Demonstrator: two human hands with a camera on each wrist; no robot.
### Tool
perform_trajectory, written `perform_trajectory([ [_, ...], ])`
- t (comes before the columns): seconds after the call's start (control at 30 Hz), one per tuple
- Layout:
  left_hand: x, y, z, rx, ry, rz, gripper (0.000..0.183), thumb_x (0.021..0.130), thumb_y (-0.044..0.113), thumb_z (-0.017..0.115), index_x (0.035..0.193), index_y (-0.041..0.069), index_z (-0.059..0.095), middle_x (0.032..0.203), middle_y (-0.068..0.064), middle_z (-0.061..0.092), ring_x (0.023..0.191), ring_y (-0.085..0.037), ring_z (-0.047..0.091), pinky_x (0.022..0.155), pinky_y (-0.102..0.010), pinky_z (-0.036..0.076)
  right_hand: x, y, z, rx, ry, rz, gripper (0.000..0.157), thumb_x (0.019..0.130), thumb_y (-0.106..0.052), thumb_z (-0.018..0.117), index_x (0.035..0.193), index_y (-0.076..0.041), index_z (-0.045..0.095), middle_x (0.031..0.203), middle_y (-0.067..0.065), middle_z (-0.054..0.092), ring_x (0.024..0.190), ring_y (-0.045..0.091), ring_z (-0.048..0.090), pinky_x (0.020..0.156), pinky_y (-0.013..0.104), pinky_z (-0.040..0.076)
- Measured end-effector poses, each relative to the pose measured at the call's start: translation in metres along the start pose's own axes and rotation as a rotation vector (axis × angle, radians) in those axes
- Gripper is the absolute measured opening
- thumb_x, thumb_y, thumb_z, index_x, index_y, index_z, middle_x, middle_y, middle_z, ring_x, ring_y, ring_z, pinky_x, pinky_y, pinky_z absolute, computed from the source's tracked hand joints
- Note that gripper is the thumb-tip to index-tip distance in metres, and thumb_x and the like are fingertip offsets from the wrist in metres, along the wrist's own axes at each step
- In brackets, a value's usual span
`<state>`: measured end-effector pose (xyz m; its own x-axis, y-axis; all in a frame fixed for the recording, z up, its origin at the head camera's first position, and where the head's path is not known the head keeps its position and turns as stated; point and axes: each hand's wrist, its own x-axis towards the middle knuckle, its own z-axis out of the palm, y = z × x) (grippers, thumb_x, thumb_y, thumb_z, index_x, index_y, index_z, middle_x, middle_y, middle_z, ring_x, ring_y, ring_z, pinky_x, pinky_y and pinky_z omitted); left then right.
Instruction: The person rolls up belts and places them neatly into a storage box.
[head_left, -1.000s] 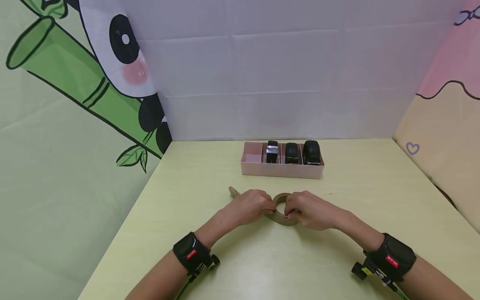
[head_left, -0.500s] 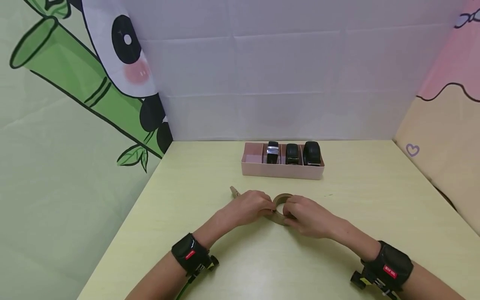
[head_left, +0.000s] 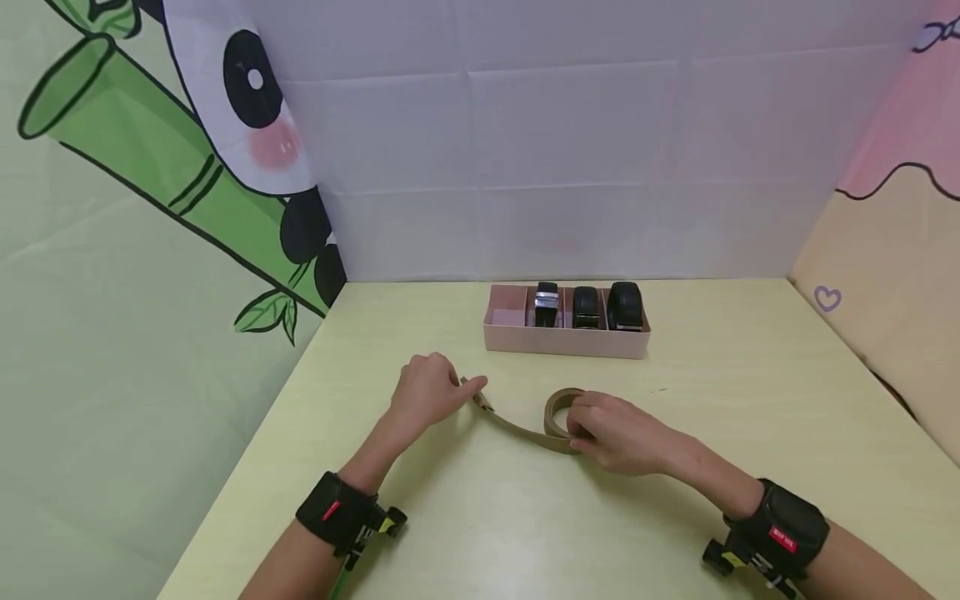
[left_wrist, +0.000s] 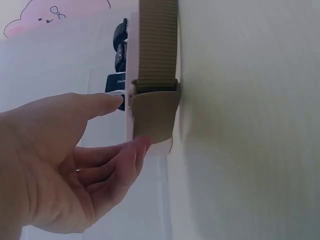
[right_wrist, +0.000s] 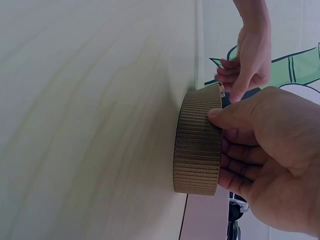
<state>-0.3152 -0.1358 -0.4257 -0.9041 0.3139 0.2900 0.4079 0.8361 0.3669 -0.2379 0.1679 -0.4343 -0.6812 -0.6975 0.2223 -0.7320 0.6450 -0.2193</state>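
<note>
A tan webbing belt stands on its edge on the table, its right part wound into a loose coil. My right hand pinches the coil's wall, thumb outside and fingers inside the ring. The belt's other end runs out to the left and ends in a flat tan buckle. Beside that buckle is my left hand, thumb held apart and fingers loosely bent. In the left wrist view, a fingertip overlaps the buckle's lower edge, and the thumb stays off to one side.
Behind the belt stands a pink divided box. Its compartments hold a rolled black belt with a silver buckle, a second black roll and a larger black roll. Printed cloth walls border the table.
My left hand has left the strap beside the coil and moved left to the buckle end, uncovering the strap between. My right hand shifted slightly toward me and stays on the coil.
</note>
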Motion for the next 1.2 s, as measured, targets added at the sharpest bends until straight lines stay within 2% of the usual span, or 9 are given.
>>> perform_trajectory([
  [0.1,0.001,-0.001,0.002,-0.064,-0.124,-0.088,0.061,0.086,0.042,0.074,0.037,0.018,0.047,0.036,0.012,0.031,0.037,-0.006,0.029,0.039,-0.022,0.018,0.0,-0.001,0.001,0.012,-0.006,-0.015,0.014,0.09,-0.008,0.076,0.083,-0.016,0.067,0.082,-0.008,0.059,0.078,0.008,0.051,0.072,0.028,0.05],
  [0.2,0.006,0.001,0.006,-0.111,-0.171,-0.095,0.054,0.088,0.032,0.07,0.037,0.017,0.059,0.033,0.01,0.047,0.034,-0.007,0.04,0.037,-0.021,0.023,0.001,-0.002,0.002,0.023,-0.01,-0.047,0.015,0.09,-0.006,0.076,0.083,-0.016,0.067,0.082,-0.007,0.058,0.078,0.008,0.049,0.072,0.027,0.049],
  [0.33,0.019,0.007,0.013,-0.079,-0.162,-0.042,0.054,0.089,0.027,0.068,0.037,0.015,0.062,0.033,0.009,0.048,0.033,-0.006,0.04,0.037,-0.021,0.025,0.004,-0.007,0.005,0.02,-0.009,-0.132,0.019,0.085,0.001,0.077,0.082,-0.014,0.066,0.081,-0.003,0.057,0.079,0.009,0.047,0.072,0.027,0.047],
  [0.5,0.035,0.024,0.024,-0.009,-0.149,0.024,0.059,0.087,0.023,0.068,0.035,0.021,0.042,0.035,0.013,0.028,0.036,-0.004,0.025,0.037,-0.02,0.018,0.013,-0.014,0.01,-0.007,0.0,-0.24,0.023,0.08,0.009,0.077,0.084,-0.012,0.068,0.084,-0.002,0.059,0.082,0.009,0.048,0.075,0.027,0.049],
  [0.7,0.046,0.049,0.034,0.026,-0.144,0.1,0.063,0.091,0.024,0.07,0.04,0.021,0.033,0.044,0.012,0.018,0.041,-0.004,0.018,0.038,-0.02,0.015,0.021,-0.02,0.014,-0.042,-0.011,-0.27,0.022,0.08,0.007,0.078,0.087,-0.012,0.07,0.087,-0.004,0.061,0.085,0.009,0.05,0.077,0.027,0.049],
  [0.83,0.047,0.062,0.038,0.003,-0.16,0.104,0.062,0.09,0.029,0.073,0.039,0.021,0.041,0.042,0.012,0.023,0.039,-0.004,0.023,0.038,-0.02,0.017,0.023,-0.019,0.015,-0.052,-0.013,-0.273,0.021,0.08,0.005,0.079,0.089,-0.013,0.071,0.09,-0.004,0.063,0.089,0.009,0.052,0.079,0.026,0.05],
  [0.97,0.042,0.071,0.038,-0.068,-0.205,0.1,0.054,0.09,0.034,0.076,0.041,0.018,0.058,0.041,0.011,0.033,0.037,-0.003,0.029,0.037,-0.02,0.019,0.023,-0.017,0.016,-0.048,0.016,-0.284,0.021,0.08,0.005,0.079,0.089,-0.012,0.072,0.092,-0.005,0.064,0.093,0.009,0.055,0.084,0.027,0.053],
  [1.1,0.036,0.074,0.035,-0.124,-0.242,0.137,0.041,0.09,0.038,0.078,0.055,0.017,0.076,0.043,0.012,0.048,0.039,-0.002,0.038,0.038,-0.018,0.025,0.023,-0.016,0.017,-0.046,0.038,-0.288,0.02,0.081,0.004,0.08,0.09,-0.013,0.073,0.092,-0.005,0.065,0.096,0.009,0.056,0.088,0.028,0.053],
  [1.2,0.032,0.072,0.03,-0.14,-0.271,0.188,0.027,0.088,0.034,0.079,0.066,0.019,0.081,0.052,0.013,0.061,0.045,-0.002,0.045,0.041,-0.018,0.03,0.022,-0.015,0.017,-0.047,0.045,-0.286,0.02,0.081,0.004,0.08,0.091,-0.013,0.073,0.094,-0.005,0.065,0.096,0.009,0.056,0.087,0.027,0.053],
])
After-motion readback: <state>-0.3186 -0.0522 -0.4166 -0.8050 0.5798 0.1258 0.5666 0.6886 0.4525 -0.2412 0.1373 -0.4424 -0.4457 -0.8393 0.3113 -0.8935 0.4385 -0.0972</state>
